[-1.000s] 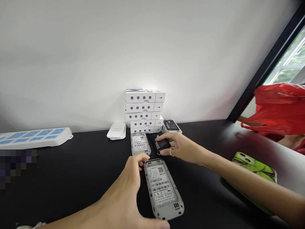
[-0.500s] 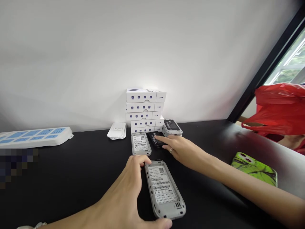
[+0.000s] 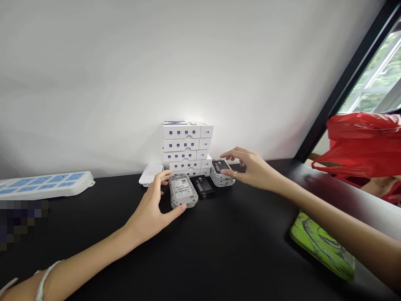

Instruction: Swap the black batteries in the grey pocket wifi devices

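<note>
Fingers of the left hand are clasped round an open-backed grey plastic device, beside black rectangular batteries; here, those of the right hand are spread, a white plastic stack partly hidden by the thumb.

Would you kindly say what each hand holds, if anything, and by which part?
The left hand holds the grey device shell by its near and far ends; whether the right hand holds the device stack cannot be told.
</note>
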The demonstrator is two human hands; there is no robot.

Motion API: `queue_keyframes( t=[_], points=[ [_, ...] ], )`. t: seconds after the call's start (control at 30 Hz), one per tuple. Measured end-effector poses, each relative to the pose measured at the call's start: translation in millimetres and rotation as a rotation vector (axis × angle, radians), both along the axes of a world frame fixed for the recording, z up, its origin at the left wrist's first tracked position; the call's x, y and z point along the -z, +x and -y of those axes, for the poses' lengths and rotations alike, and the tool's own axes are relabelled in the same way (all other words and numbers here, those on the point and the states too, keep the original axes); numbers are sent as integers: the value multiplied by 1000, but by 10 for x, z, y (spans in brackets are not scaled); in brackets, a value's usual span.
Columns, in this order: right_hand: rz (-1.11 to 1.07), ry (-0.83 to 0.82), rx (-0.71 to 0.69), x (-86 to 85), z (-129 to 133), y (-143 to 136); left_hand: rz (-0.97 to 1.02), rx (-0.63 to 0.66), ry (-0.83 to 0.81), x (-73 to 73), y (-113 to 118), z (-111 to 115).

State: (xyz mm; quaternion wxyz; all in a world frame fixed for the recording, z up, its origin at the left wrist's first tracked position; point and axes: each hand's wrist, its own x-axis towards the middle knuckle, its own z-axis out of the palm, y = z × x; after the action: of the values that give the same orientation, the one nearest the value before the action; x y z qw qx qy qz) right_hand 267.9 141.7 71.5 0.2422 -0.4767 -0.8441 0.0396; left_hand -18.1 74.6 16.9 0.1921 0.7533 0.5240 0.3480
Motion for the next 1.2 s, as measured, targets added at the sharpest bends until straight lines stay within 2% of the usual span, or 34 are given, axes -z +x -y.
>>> queue_keyframes(
  t=[0.17, 0.3, 0.4, 0.47, 0.53, 0.67, 0.73, 0.8, 0.9, 1.03, 1.2],
  points=[
    [81, -282, -88, 95, -320, 137, -19, -38, 14, 48, -2, 45],
    [106, -395, -97, 112, -504, 149, -55, -37, 45, 73, -23, 85],
    [77, -396, -89, 122, -537, 138, -69, -12, 117, 86, -30, 107],
    [51, -347, -72, 98, -446, 122, -65, 9, 186, 74, -27, 133],
    [27, -281, -62, 30, -231, 85, -55, 38, 260, 41, -16, 181],
    [59, -223, -142, -132, 464, -80, -44, 222, 393, -28, 37, 351],
    [103, -236, -242, -139, 783, -185, -74, 312, 385, -21, 74, 440],
    [111, -278, -315, -69, 983, -275, -103, 338, 303, 22, 109, 502],
    [59, -375, -365, 132, 1065, -370, -173, 324, 196, 118, 145, 545],
    [-18, -471, -343, 375, 1012, -451, -203, 302, 188, 176, 163, 567],
    [-19, -502, -358, 410, 983, -483, -103, 275, 34, 177, 149, 547]
  ],
)
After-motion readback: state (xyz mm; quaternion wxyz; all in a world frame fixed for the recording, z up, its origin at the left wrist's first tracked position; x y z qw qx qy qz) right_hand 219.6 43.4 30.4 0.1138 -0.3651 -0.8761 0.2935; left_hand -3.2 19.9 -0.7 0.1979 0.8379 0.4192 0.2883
